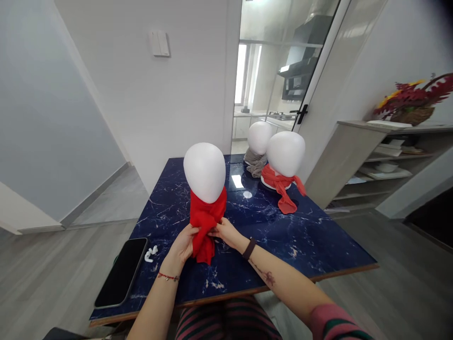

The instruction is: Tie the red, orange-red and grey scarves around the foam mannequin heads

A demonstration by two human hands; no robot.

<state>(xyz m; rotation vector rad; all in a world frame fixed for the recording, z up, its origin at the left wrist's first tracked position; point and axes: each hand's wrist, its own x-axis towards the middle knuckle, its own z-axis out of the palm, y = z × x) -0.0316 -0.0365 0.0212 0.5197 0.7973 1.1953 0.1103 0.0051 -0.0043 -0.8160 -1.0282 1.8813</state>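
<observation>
A white foam mannequin head (205,171) stands on the dark blue marble table (300,236) right in front of me, with a red scarf (207,222) wrapped round its neck. My left hand (183,245) grips the hanging end of the scarf from the left side. My right hand (226,232) pinches the scarf near its knot on the right side. Both hands are closed on the red cloth.
Two more white heads stand at the far side: one with a red scarf (285,158), one behind with a grey scarf (258,141). A black phone (122,278) and small white earbuds (151,253) lie at the left. Shelves with a flower basket (414,108) are at the right.
</observation>
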